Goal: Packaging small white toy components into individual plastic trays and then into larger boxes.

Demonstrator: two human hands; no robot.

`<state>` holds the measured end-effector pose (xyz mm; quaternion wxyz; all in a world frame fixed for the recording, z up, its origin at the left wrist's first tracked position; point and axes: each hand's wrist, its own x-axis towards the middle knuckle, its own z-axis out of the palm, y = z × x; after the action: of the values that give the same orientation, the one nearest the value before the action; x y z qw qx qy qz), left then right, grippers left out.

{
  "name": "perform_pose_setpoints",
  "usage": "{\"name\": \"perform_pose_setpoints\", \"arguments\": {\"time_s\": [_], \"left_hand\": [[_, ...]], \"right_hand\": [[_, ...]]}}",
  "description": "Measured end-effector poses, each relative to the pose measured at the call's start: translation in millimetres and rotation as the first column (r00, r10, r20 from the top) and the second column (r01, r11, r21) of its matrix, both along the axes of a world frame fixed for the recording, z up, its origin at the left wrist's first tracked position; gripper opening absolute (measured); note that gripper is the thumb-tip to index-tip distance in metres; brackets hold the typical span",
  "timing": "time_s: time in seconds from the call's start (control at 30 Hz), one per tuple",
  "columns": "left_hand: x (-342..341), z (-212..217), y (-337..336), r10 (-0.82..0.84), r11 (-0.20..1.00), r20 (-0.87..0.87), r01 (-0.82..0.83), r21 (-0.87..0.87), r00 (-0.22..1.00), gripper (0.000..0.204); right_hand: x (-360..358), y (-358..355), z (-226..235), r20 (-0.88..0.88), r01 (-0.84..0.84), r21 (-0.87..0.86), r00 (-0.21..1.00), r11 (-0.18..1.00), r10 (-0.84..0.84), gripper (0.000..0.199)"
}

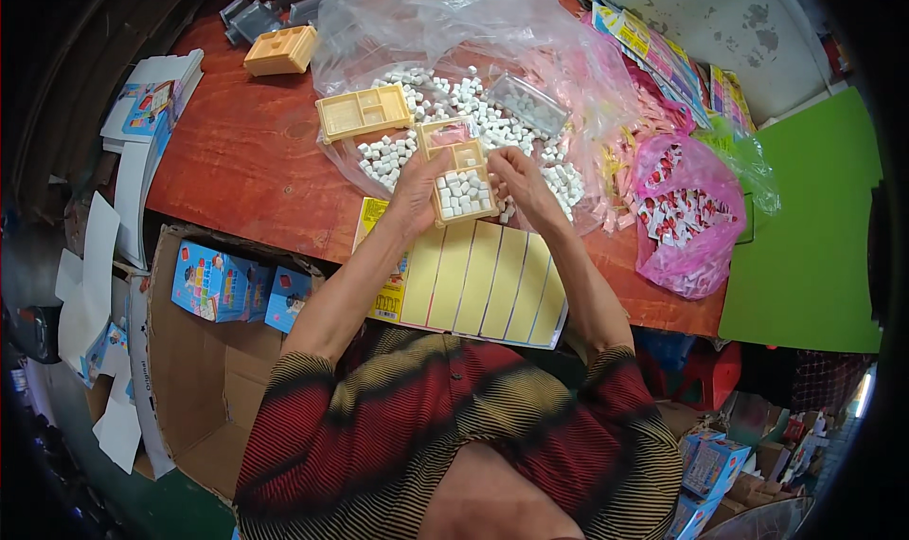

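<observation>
My left hand (pixel 417 191) is closed on a cream compartment tray (pixel 468 216), gripping its left side over the table. Small white cubes fill the tray's lower compartment. A small pink piece lies in its upper one. Beside the tray's right edge is my right hand (pixel 521 180), its fingers curled in a pinch; whatever they hold is hidden. Loose white cubes (pixel 464 95) lie heaped just beyond both hands. A clear plastic box (pixel 528 104) rests on the heap. Left of it lies a second cream tray (pixel 365 114) with bare compartments.
Another cream tray (pixel 281 51) and grey plastic cases (pixel 254 21) stand at the far left. A large clear bag (pixel 398 19) spreads behind the cubes. Pink strips (pixel 559 71) and a pink bag of small packets (pixel 696 270) lie right. A yellow card sheet (pixel 478 284) overhangs the near edge.
</observation>
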<state>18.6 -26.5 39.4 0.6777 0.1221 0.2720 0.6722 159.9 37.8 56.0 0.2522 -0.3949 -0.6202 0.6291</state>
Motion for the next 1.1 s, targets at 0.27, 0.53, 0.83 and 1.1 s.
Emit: {"name": "perform_pose_setpoints", "arguments": {"time_s": [0.27,0.53,0.83,1.1], "left_hand": [[3.8,0.3,-14.6,0.014,0.999,-0.172,-0.02,-0.036,0.985,0.029],[-33.0,-5.9,-37.4,0.033,0.992,-0.158,-0.052,-0.118,0.987,0.032],[-101.5,-9.2,-95.8,0.302,0.936,-0.084,-0.312,-0.161,0.95,0.032],[-93.1,-23.0,-122.9,0.246,0.953,-0.111,-0.261,-0.152,0.963,0.034]], "right_hand": [[-0.8,1.9,-21.8,-0.124,-0.184,-0.303,0.98,0.935,0.153,0.018],[4.7,-3.5,-1.4,0.226,-0.142,0.349,0.972,0.926,0.064,0.019],[-28.7,-63.3,-32.5,0.371,-0.351,0.701,0.923,0.621,0.104,0.023],[-61.2,-72.2,-40.0,0.578,-0.479,0.737,0.812,0.476,-0.077,0.039]]}}
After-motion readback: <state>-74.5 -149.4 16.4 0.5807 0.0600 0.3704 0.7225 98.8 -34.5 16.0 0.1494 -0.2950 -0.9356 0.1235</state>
